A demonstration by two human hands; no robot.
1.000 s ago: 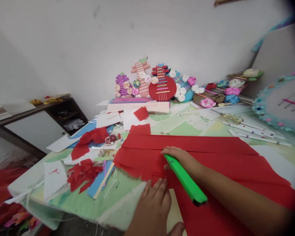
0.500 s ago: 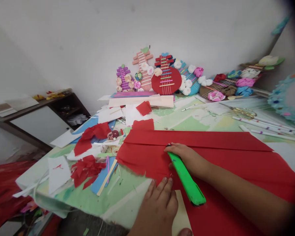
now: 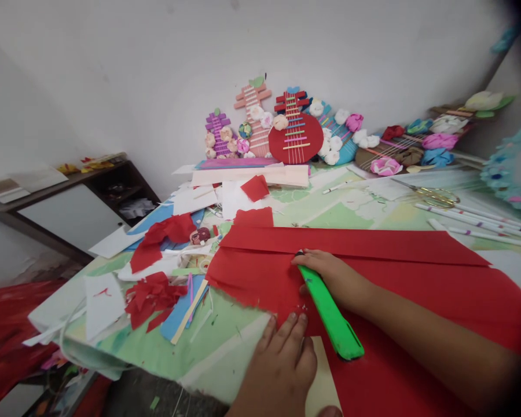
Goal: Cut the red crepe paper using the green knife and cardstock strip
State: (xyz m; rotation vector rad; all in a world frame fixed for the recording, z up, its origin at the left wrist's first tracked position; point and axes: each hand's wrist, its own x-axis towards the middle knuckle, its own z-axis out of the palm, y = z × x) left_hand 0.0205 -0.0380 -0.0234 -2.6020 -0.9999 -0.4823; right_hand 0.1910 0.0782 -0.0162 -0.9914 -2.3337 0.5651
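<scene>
A large red paper sheet (image 3: 373,272) lies across the table in front of me. My right hand (image 3: 330,275) is closed round a bright green utility knife (image 3: 330,315), whose tip rests on the sheet near a long cut line. My left hand (image 3: 282,362) lies flat with fingers stretched out, pressing the sheet's near edge and a beige card (image 3: 323,379) beneath it.
Red paper scraps (image 3: 154,292) and blue and white offcuts litter the table's left. Colourful paper guitar crafts (image 3: 295,130) and paper flowers line the wall. Scissors (image 3: 432,197) and white pens (image 3: 473,223) lie at right. A dark side table (image 3: 69,197) stands left.
My right hand and the knife have crept slightly away from me along the sheet. The view has shifted a little; my left hand stays pressed on the paper.
</scene>
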